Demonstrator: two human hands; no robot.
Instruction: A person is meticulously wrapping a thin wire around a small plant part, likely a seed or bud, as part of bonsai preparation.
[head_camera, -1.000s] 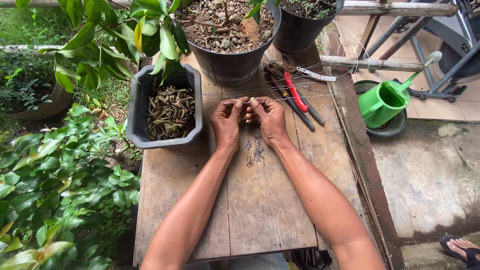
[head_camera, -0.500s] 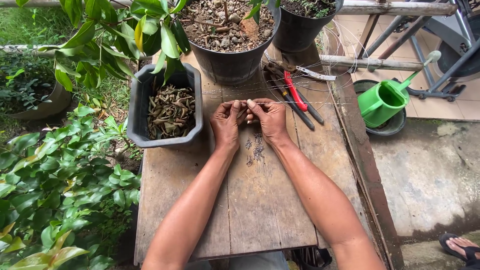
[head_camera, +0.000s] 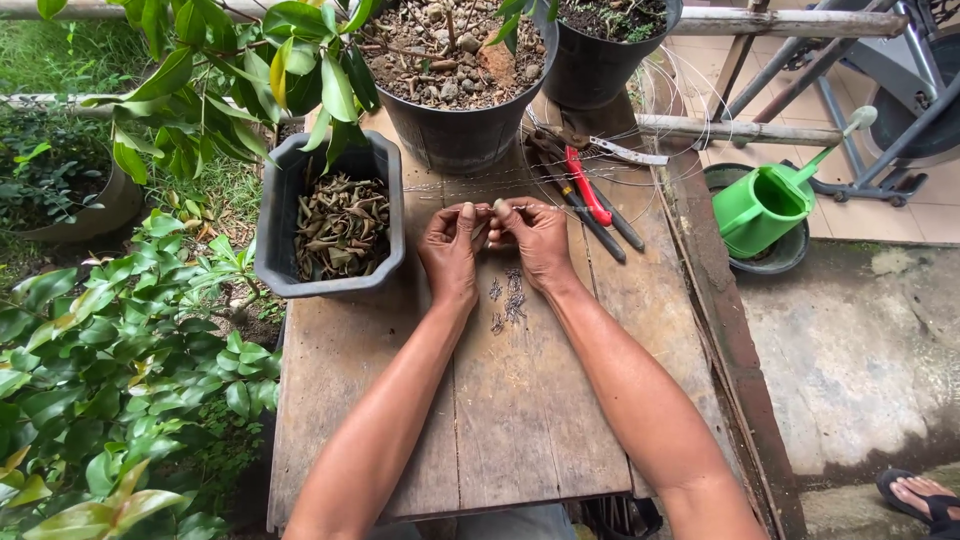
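Outdoor spot, soft daylight. Weathered plank table (head_camera: 330, 400) in middle. Leafy green shrubs (head_camera: 110, 340) at left, grass (head_camera: 60, 55) beyond. Bare concrete ground (head_camera: 860, 350) at right, pale tiles (head_camera: 890, 215) farther back. Grey metal frame (head_camera: 880, 130) stands on tiles. Horizontal pole (head_camera: 780, 22) along top.

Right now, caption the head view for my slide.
Both hands, left and right, pinch thin wire above a weathered wooden plank table.
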